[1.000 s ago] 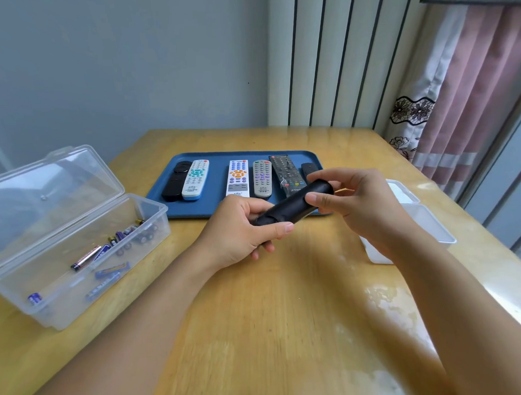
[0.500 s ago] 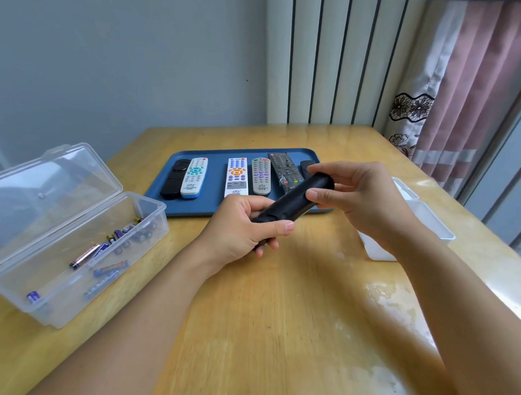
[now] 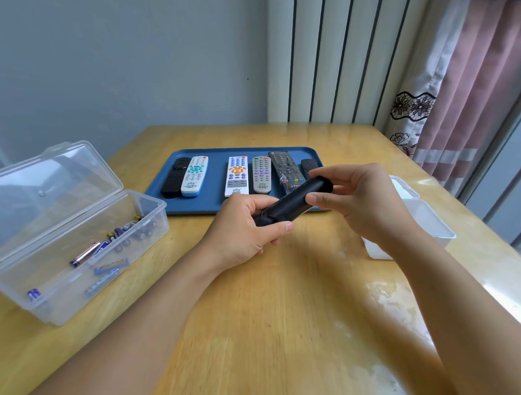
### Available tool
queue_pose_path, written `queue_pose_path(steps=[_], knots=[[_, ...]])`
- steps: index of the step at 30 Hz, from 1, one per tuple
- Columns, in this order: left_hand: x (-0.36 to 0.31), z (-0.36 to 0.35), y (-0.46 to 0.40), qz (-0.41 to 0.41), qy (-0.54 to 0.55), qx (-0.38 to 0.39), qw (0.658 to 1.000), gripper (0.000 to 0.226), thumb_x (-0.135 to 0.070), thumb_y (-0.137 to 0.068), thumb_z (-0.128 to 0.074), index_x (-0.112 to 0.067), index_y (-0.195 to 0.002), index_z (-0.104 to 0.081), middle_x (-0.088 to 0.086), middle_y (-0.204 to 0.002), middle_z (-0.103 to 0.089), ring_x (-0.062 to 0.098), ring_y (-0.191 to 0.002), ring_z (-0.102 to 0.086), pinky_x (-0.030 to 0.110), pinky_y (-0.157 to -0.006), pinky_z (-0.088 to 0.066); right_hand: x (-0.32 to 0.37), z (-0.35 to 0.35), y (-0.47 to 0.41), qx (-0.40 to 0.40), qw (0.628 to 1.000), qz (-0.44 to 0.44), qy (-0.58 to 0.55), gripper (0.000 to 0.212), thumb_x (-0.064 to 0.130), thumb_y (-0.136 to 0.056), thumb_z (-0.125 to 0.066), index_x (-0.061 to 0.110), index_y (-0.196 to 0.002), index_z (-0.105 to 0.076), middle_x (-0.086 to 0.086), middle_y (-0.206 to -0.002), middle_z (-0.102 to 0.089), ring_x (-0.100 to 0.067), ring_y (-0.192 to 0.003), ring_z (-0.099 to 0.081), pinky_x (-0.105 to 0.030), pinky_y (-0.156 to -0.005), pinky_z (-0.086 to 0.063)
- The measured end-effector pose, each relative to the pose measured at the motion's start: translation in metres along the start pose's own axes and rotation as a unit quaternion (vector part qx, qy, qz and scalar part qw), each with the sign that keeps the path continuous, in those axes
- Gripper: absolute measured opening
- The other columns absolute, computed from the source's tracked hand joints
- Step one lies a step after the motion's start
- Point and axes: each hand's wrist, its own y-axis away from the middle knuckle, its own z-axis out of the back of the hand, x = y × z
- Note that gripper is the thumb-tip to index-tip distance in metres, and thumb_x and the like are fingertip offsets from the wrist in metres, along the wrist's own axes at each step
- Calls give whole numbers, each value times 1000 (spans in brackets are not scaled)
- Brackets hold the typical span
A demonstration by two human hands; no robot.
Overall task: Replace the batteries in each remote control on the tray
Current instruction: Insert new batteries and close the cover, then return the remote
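Head view: centre of frame, black remote (image 3: 292, 203) held above the table (image 3: 289, 330), just in front of blue tray (image 3: 194, 207). Left hand (image 3: 245, 230) grips its lower end; right hand (image 3: 361, 202) pinches upper end w/ thumb & fingers. Clear battery box (image 3: 76, 235) at left, lid up.

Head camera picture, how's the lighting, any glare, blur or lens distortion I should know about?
Head view: soft daylight, brightest by the curtain; a pale glare patch on the wooden table at the right; wide-angle bending tilts the wall panels and curtain; the forearms near the bottom edge look soft, while the black remote held by the left hand and right hand is fairly sharp.
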Motion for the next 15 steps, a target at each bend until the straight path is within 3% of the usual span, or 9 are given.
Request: queue_pose_path(steps=[4,9,15], knots=[[-2,3,0,-22,-16,-10,1000,24,-13,-84,-82,-28,-103,-77,-5,-68,-70,10,-57,-63,24,-46,-47,0,0,0,-21,1000,15,-18,43,17,-70,-90,20,-111,-76,6,-87,-79,-11,-79,-75,-30,-77,-59],[-4,3,2,-52,-70,-26,996,22,-14,-86,-80,-23,-106,-77,-13,-56,-62,-2,-43,-48,11,-47,-37,2,1,1,-14,999,22,-34,32,14,-70,-89,31,-93,-76,8,-81,-78,-11,-74,-75,-22,-70,-58],[-9,3,4,-82,-140,-38,986,20,-17,-86,-80,-23,-104,-79,-15,-62,-62,-3,-55,-50,10,-54,-36,4,1,1,-6,999,20,-42,32,8,-71,-88,31,-88,-74,6,-80,-79,-12,-74,-76,-21,-66,-59]])
